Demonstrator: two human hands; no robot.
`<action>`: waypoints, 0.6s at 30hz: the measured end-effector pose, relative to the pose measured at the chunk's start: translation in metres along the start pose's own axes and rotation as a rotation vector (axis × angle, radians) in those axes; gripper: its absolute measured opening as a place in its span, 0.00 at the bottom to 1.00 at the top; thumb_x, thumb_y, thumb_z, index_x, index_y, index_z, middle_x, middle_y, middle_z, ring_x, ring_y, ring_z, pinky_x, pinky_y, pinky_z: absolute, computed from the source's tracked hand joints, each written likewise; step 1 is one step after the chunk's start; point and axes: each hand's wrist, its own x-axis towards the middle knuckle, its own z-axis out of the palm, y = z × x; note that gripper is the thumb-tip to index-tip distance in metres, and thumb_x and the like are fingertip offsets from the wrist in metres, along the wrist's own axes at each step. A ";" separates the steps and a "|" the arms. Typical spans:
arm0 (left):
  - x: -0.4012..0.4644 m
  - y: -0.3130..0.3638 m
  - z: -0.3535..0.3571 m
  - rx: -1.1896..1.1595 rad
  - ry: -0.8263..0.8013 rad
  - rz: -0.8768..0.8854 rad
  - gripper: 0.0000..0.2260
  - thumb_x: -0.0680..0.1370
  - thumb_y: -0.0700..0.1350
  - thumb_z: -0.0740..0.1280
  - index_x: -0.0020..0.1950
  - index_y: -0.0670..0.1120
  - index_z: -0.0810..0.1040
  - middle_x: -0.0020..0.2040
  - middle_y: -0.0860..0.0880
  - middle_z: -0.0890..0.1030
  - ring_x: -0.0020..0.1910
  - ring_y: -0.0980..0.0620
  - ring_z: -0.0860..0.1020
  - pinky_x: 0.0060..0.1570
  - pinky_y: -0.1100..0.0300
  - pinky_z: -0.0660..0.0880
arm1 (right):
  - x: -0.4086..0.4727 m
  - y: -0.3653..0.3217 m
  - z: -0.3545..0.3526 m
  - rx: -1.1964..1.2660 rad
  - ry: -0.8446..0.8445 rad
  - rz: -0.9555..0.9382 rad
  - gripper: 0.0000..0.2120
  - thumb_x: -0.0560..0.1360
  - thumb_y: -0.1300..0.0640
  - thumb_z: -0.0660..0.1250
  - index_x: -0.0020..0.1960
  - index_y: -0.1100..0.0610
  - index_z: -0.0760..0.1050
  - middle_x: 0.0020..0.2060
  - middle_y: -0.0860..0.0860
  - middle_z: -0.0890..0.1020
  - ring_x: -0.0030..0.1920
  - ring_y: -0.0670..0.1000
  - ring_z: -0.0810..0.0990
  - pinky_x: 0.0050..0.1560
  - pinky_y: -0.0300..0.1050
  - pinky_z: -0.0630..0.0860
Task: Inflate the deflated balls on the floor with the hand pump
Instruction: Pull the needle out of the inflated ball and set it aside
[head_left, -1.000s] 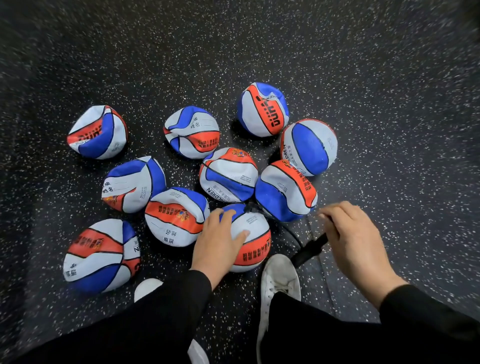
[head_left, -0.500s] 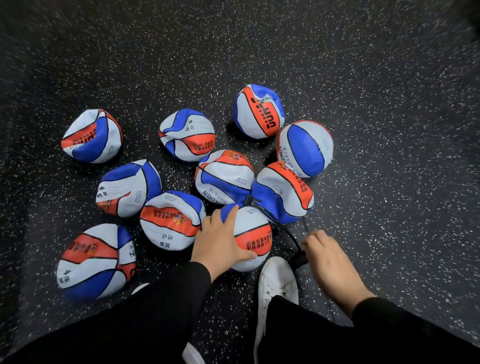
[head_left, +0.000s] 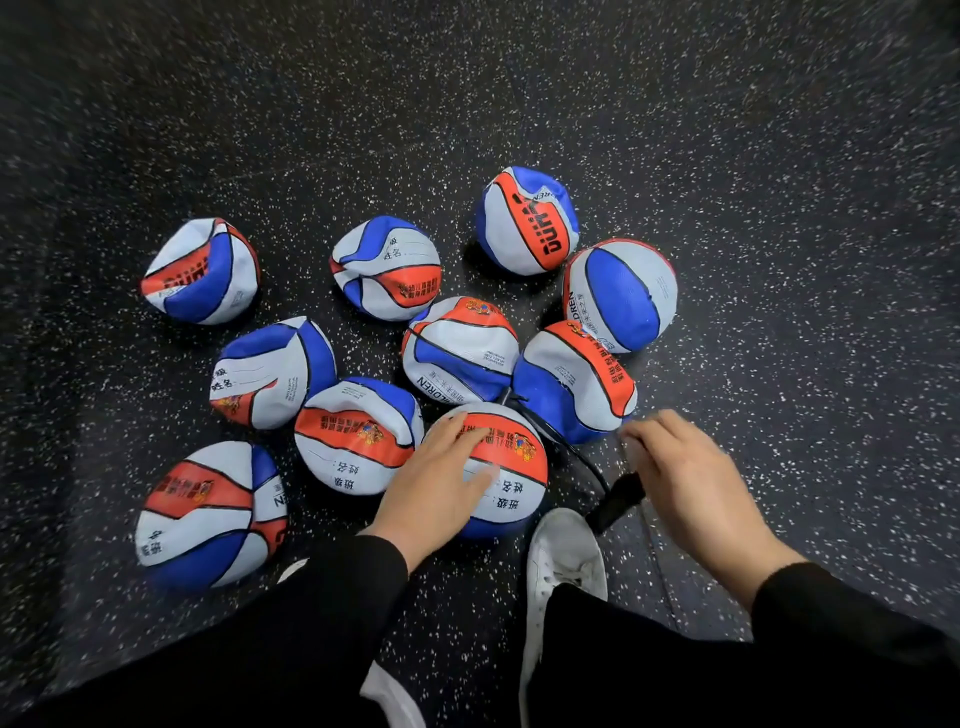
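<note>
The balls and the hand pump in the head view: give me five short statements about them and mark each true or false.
1. Ten balls lie on the floor. True.
2. The left hand rests on the nearest ball. True.
3. The right hand lies flat on the floor. False: it grips the pump handle.
4. A black hose runs from the pump to the nearest ball. True.
5. The balls are green and yellow. False: they are red, white and blue.
</note>
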 end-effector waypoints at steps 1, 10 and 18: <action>0.000 -0.001 0.004 0.097 -0.051 0.003 0.40 0.79 0.63 0.68 0.85 0.52 0.54 0.85 0.52 0.48 0.84 0.51 0.48 0.82 0.49 0.55 | 0.003 -0.003 -0.005 0.006 0.012 -0.019 0.06 0.82 0.58 0.63 0.56 0.55 0.78 0.46 0.44 0.73 0.43 0.52 0.74 0.43 0.46 0.71; 0.006 -0.002 0.019 0.348 -0.116 -0.013 0.59 0.71 0.67 0.75 0.83 0.53 0.35 0.84 0.46 0.37 0.84 0.40 0.41 0.81 0.41 0.54 | -0.027 0.015 0.047 -0.086 -0.160 0.080 0.09 0.80 0.60 0.63 0.58 0.51 0.74 0.58 0.47 0.74 0.56 0.56 0.72 0.49 0.49 0.75; 0.011 -0.001 0.015 0.236 -0.072 -0.035 0.50 0.73 0.73 0.68 0.84 0.53 0.48 0.85 0.47 0.47 0.84 0.41 0.47 0.81 0.42 0.55 | -0.030 0.015 0.040 -0.126 -0.320 0.114 0.08 0.81 0.59 0.59 0.54 0.47 0.69 0.53 0.42 0.68 0.48 0.48 0.67 0.44 0.48 0.74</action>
